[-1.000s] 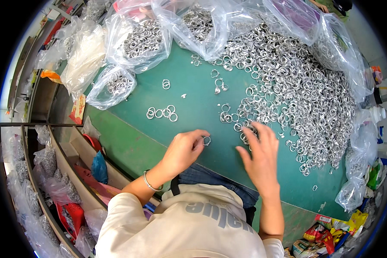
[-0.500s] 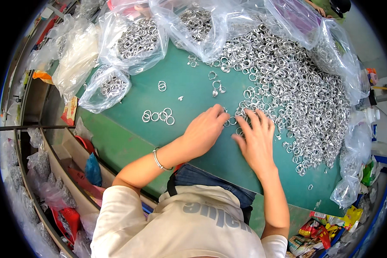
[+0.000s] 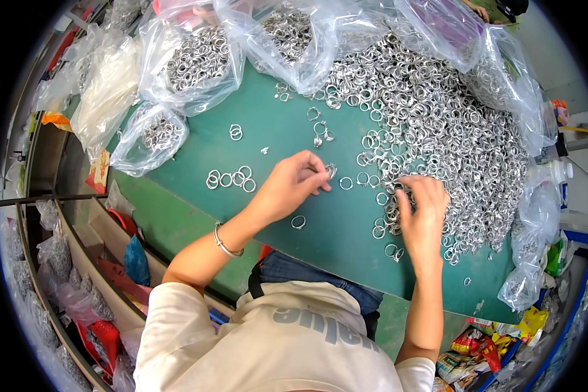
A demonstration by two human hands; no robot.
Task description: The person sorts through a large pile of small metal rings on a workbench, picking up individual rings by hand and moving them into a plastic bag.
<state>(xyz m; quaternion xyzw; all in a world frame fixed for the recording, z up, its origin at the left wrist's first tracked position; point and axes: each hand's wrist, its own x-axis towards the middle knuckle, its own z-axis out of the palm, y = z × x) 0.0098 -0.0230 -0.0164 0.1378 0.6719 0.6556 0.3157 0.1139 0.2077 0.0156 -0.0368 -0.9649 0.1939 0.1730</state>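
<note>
Both bare forearms come up from the bottom over the green table (image 3: 281,140). The left hand (image 3: 287,186) sits out near the middle of the table, palm down, fingers curled in and fingertips (image 3: 321,175) pinched together, pointing right. There's a thin bangle on that wrist, and the elbow is bent out to the left. The right hand (image 3: 423,212) is off to the right, closer to the table's near edge, fingers bent and pointing up and away, forearm running nearly straight up.
</note>
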